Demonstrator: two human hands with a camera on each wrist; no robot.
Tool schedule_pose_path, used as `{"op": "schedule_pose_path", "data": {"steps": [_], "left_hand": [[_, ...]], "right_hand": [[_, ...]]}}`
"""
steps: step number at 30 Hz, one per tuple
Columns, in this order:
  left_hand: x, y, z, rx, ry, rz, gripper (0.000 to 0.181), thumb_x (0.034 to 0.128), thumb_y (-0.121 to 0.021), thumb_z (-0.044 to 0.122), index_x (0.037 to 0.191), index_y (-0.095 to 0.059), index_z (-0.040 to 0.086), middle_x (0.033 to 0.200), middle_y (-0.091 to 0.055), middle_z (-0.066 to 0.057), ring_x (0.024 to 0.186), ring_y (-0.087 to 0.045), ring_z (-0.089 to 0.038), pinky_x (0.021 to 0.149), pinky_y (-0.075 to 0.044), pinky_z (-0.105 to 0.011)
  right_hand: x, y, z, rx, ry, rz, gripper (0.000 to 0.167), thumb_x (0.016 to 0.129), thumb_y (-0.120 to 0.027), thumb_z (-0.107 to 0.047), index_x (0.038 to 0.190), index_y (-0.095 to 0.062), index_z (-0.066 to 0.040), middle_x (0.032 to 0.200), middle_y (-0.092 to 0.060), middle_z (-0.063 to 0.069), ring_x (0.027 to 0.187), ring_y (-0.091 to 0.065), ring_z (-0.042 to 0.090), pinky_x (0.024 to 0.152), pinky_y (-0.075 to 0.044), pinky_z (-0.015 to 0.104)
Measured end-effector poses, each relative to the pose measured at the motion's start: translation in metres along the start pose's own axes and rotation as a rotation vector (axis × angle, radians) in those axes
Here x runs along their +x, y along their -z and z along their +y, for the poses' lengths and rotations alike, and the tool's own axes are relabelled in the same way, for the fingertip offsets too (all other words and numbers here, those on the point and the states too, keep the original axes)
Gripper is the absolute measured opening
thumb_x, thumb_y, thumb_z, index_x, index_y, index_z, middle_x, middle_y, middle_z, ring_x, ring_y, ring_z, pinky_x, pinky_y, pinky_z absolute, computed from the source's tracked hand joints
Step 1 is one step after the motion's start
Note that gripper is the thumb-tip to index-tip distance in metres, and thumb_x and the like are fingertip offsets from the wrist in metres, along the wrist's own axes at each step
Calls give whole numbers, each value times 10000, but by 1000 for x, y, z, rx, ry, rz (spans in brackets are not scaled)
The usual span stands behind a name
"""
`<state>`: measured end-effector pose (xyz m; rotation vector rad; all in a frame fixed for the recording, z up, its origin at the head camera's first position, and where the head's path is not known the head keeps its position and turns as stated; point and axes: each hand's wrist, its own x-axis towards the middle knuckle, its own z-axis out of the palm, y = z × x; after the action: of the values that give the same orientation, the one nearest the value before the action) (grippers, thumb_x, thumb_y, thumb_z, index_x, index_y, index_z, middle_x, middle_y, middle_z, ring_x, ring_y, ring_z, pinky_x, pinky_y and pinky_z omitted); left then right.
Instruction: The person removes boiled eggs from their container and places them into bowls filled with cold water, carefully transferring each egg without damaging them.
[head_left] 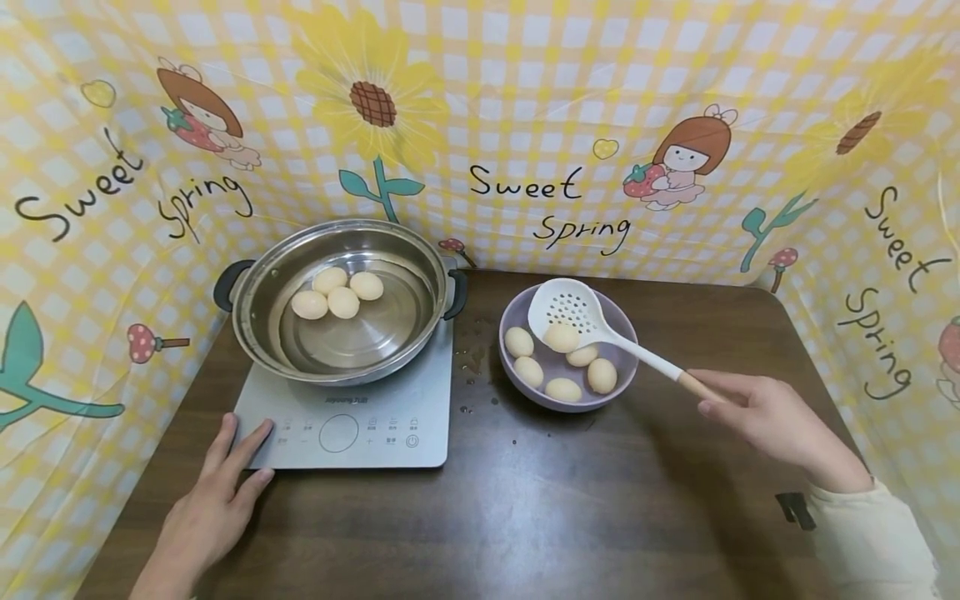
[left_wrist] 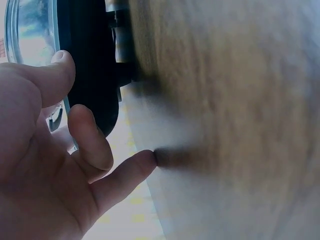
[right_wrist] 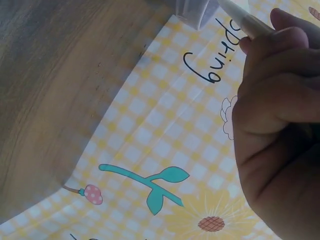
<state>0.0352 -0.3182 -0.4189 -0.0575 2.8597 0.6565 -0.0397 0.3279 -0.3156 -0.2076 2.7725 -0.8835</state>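
Observation:
My right hand [head_left: 772, 421] grips the wooden handle [head_left: 701, 387] of a white slotted skimmer [head_left: 568, 302]. The skimmer's head lies over a purple bowl [head_left: 510, 379], with an egg [head_left: 561, 337] at its lower edge. Several more eggs [head_left: 602, 376] sit in the bowl. In the right wrist view, curled fingers [right_wrist: 272, 85] wrap the handle. At the front left corner of a white induction cooker [head_left: 442, 433], my left hand [head_left: 213, 504] rests with its fingers spread. A steel pot [head_left: 352, 379] on the cooker holds water and several eggs [head_left: 342, 302].
The pot's black side handles [head_left: 455, 294] stick out left and right. Water drops [head_left: 471, 362] dot the brown table [head_left: 517, 533] between cooker and bowl. A yellow checked cloth [head_left: 510, 108] hangs around the back and sides. Black tape [head_left: 795, 510] lies near my right sleeve.

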Motion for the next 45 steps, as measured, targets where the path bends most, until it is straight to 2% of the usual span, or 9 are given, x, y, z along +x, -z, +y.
{"op": "schedule_pose_path", "data": {"steps": [5,12,19,21,24,28,34,37,45], "left_hand": [[1,0,0,-4,-4,3,630,1094,-418,407,1642,-146,255,1662,167,-138,1112,-489,-679,596,-460,-547],[-1,0,-1,-8,-3,3,631,1095,-418,399,1642,-141,249,1659,173,-144,1073,-514,-677,577,-462,-515],[0,0,0,-2,-5,17,627,1093,-433,387,1640,-159,250,1663,157,-145,1100,-499,-676,589,-458,-529],[0,0,0,-5,-6,17,625,1094,-432,383,1640,-160,249,1662,161,-144,1100,-500,-676,565,-451,-481],[-1,1,0,-5,-8,21,623,1095,-432,378,1640,-163,243,1663,156,-149,1092,-507,-672,537,-426,-412],[-1,0,1,-9,-7,16,622,1096,-423,382,1640,-157,239,1663,159,-148,1101,-501,-673,524,-408,-378],[0,0,1,-10,-2,6,624,1095,-428,380,1640,-159,234,1659,173,-144,1146,-461,-683,532,-422,-394],[1,0,1,-5,0,7,624,1095,-433,373,1639,-162,230,1660,167,-149,1137,-473,-680,534,-421,-399],[1,0,0,-4,0,0,623,1096,-434,367,1639,-166,219,1658,169,-155,1102,-504,-672,534,-419,-400]], "right_hand": [[-1,1,1,-90,31,93,495,991,-682,-317,1442,-588,-137,1058,-702,138,491,-380,124,451,-361,317],[0,1,0,-110,70,175,490,988,-692,-292,1447,-586,-158,1224,-677,221,527,-414,152,451,-352,318],[2,1,-4,-76,70,162,476,984,-698,-294,1433,-602,-164,1241,-677,195,615,-476,166,493,-370,313],[4,1,-6,-39,64,138,475,986,-697,-295,1434,-602,-169,1200,-696,176,635,-505,163,506,-390,308],[7,1,-11,78,42,79,485,993,-684,-312,1449,-586,-180,900,-716,126,559,-492,132,457,-400,305],[12,1,-21,279,29,3,479,1001,-676,-273,1452,-574,-149,593,-501,27,427,-381,87,360,-357,298],[19,0,-42,391,40,-71,470,1008,-666,-249,1457,-570,-151,668,-568,66,417,-363,73,333,-330,291],[24,-1,-53,386,52,-93,465,1004,-672,-273,1452,-581,-190,703,-590,87,418,-365,83,333,-331,293],[44,-12,-81,333,110,-122,410,985,-699,-271,1390,-635,-257,616,-477,43,421,-353,118,360,-329,291]]}}
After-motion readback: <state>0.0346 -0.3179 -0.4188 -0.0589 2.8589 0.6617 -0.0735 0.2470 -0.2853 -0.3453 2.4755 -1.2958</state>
